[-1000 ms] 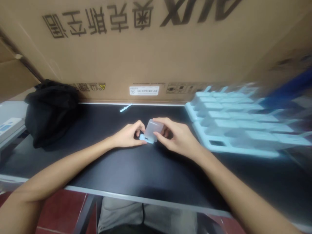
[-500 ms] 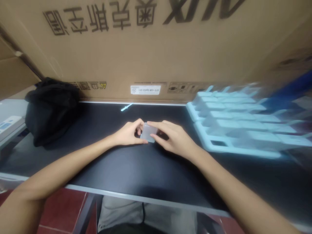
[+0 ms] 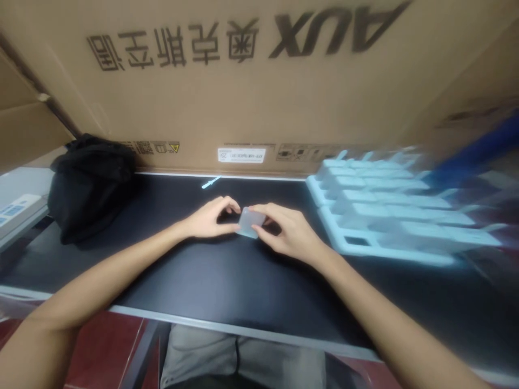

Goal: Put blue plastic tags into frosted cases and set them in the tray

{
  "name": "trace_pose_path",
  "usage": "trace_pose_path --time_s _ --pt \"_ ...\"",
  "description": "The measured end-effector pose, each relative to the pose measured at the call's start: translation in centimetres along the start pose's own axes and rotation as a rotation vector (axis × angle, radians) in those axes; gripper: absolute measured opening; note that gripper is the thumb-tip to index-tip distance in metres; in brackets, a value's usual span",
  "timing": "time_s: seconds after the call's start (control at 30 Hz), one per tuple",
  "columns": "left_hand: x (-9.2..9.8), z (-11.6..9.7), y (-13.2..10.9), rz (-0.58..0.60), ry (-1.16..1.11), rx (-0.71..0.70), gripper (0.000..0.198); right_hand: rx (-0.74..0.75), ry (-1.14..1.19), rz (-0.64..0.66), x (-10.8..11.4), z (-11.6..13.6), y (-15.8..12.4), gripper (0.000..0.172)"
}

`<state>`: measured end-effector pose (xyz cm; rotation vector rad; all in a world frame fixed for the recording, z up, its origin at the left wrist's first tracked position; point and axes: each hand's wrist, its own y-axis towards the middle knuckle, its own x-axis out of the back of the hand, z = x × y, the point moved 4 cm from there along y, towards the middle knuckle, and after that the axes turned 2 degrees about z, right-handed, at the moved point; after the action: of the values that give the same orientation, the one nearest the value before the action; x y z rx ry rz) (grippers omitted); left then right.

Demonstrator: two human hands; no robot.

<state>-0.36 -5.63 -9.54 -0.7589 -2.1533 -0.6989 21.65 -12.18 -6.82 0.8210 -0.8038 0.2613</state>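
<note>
A small translucent square box (image 3: 250, 223) with rounded corners is pinched between the thumb and fingers of my right hand (image 3: 290, 229), just above the black tabletop. To its left is my left hand (image 3: 213, 219), thumb and fingers apart in a C shape. The left thumb tip meets or nearly meets the box's lower left edge; I cannot tell whether it touches. A thin light-blue stick-like piece (image 3: 211, 182) lies beyond my hands, by the table's back edge.
Light-blue racks (image 3: 348, 227) on the right, blurred, carry rows of pieces with upward tabs. A black cloth bag (image 3: 91, 189) slumps at the left, near a white box (image 3: 20, 208). Behind the table (image 3: 227, 286) stands a large cardboard carton (image 3: 194, 102) with upside-down print.
My left fingers have drawn away from the box and opened wider. The box stays in my right hand, turned slightly. The camera view has shifted a little.
</note>
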Motion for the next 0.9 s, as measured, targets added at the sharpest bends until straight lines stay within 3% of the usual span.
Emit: trace_pose_path --time_s 0.1,0.2,0.3,0.4,0.53,0.67,0.77,0.9 --pt "3.0 3.1 0.8 -0.159 0.172 0.106 0.041 -0.073 0.047 -0.098 1.2 -0.7 0.0 0.04" --pt "5.1 6.5 1.8 -0.246 0.277 0.261 0.041 -0.139 0.019 -0.173 2.3 -1.5 -0.1 0.039" --pt "5.8 8.8 2.8 -0.276 0.236 0.31 0.03 -0.235 0.053 -0.199 2.9 -2.6 -0.1 0.031" --pt "5.6 9.5 3.3 -0.288 0.137 0.294 0.027 -0.349 0.121 -0.229 3.1 -3.8 -0.4 0.03" --pt "4.7 8.1 3.6 -0.251 -0.035 0.229 0.034 -0.436 0.197 -0.296 3.2 -5.4 -0.7 0.032" --pt "3.1 4.5 4.1 -0.129 -0.327 0.102 0.041 -0.449 0.311 -0.298 2.9 -6.1 -0.8 0.037" --pt "2.0 2.1 4.5 -0.065 -0.476 0.059 0.042 -0.437 0.378 -0.281 2.7 -6.0 -0.7 0.04" --pt "1.2 0.2 4.8 -0.07 -0.56 0.049 0.041 -0.409 0.367 -0.218 2.4 -5.2 -0.4 0.039"
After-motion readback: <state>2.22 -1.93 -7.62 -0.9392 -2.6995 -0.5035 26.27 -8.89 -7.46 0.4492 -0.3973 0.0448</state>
